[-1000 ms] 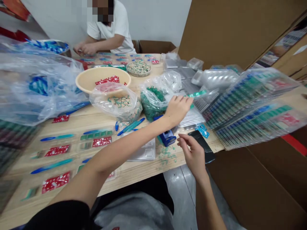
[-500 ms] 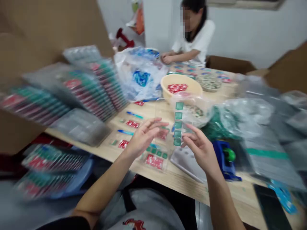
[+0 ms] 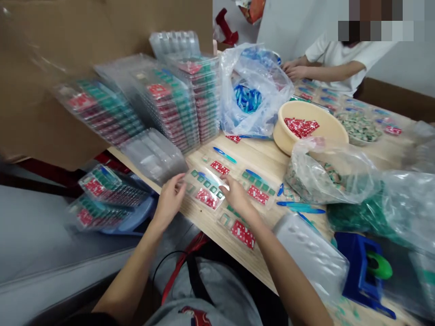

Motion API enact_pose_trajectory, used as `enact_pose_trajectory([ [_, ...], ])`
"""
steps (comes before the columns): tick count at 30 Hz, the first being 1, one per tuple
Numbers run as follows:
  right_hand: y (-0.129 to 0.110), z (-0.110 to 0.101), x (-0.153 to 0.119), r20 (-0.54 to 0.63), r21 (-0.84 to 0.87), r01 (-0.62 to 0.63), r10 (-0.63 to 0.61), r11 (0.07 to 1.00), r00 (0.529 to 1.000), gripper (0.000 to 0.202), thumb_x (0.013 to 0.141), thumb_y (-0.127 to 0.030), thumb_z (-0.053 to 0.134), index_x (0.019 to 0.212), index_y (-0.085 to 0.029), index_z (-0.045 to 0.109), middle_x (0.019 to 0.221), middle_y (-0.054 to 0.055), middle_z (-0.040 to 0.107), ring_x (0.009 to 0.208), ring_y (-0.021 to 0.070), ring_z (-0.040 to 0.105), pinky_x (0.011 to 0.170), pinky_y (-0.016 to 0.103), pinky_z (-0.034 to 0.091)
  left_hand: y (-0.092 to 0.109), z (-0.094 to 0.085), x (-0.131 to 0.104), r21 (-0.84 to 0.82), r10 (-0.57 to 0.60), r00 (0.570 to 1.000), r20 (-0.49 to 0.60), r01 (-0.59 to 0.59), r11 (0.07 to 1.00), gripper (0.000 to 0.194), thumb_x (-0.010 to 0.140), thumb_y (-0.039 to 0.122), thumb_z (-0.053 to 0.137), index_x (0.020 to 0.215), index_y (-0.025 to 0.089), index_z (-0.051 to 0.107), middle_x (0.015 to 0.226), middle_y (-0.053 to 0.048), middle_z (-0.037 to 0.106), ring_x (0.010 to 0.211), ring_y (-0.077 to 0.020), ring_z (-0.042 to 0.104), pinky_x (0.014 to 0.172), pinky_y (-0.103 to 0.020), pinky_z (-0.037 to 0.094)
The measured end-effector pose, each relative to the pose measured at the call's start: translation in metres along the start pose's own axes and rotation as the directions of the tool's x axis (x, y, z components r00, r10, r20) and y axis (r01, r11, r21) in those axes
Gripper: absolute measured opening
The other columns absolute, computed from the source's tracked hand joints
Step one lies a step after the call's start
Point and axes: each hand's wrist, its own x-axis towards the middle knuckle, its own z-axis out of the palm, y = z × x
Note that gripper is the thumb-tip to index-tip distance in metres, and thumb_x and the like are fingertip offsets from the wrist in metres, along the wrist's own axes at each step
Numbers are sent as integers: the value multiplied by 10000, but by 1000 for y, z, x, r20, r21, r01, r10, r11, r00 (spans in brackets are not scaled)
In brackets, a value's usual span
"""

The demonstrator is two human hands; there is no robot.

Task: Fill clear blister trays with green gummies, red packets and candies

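- One filled tray (image 3: 230,228) lies nearest me on the wooden table (image 3: 260,156).
- Just past it, between my hands, is the clear plastic tray (image 3: 198,184), with green squares (image 3: 205,184) and a red spotted packet (image 3: 207,198).
- My left hand (image 3: 171,197) is at its left end, fingers curled, thumb close to forefinger; I cannot tell whether they pinch the plastic.
- My right hand (image 3: 236,194) has its fingers bent at the opposite end; whether they grip is too blurred to tell.
- I expect it to be light and slick, thin-walled, giving a little if squeezed. The rim at both ends seems the best hold, kept level so nothing slides.
- Beyond are tall stacks (image 3: 170,108), then a bag (image 3: 227,106) of blue sticks (image 3: 248,98) near a cream basin (image 3: 283,131).
- Farthest, a co-worker (image 3: 343,74) has both hands close together.
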Motion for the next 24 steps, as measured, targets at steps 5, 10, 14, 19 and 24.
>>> enact_pose_trajectory([
  [5,-4,11,0,-2,-198,2,-2,980,1000,289,918,-108,520,1166,-160,660,1159,179,646,1110,281,596,946,452,471,-5,11,-9,180,29,1000,6,-29,983,319,872,293,510,1127,145,634,1121,-151,638,1089,-319,569,1010,-521,427],
  [10,-21,11,-10,-15,-282,41,-47,958,999,323,938,-96,495,1223,-133,643,1245,232,602,1206,323,535,1022,536,422,7,8,-14,286,47,999,7,-47,957,307,888,250,499,1134,120,628,1266,-219,554,1234,-389,489,1057,-618,357],
  [14,-23,-28,-64,-85,-219,88,-109,972,990,427,972,-264,529,1394,-199,524,1399,159,553,1299,257,500,1096,430,402,48,12,-9,-86,173,985,0,-172,981,531,907,310,542,1413,223,407,1389,-160,508,1280,-323,502,1075,-562,410],
  [19,4,-88,-178,-206,181,29,9,983,979,281,937,-339,596,1174,-215,683,1109,65,737,993,174,690,902,310,533,161,72,-13,-489,471,878,81,-377,787,378,923,311,561,1298,267,542,1325,-64,603,1222,-238,572,1058,-452,460],
  [24,39,-99,-276,-304,440,-223,378,870,874,223,884,-356,663,1013,-194,743,986,64,763,899,189,708,819,304,558,280,170,-107,-495,866,200,459,-752,436,325,1000,330,439,1210,152,612,1301,-132,629,1251,-217,566,1077,-394,448],
])
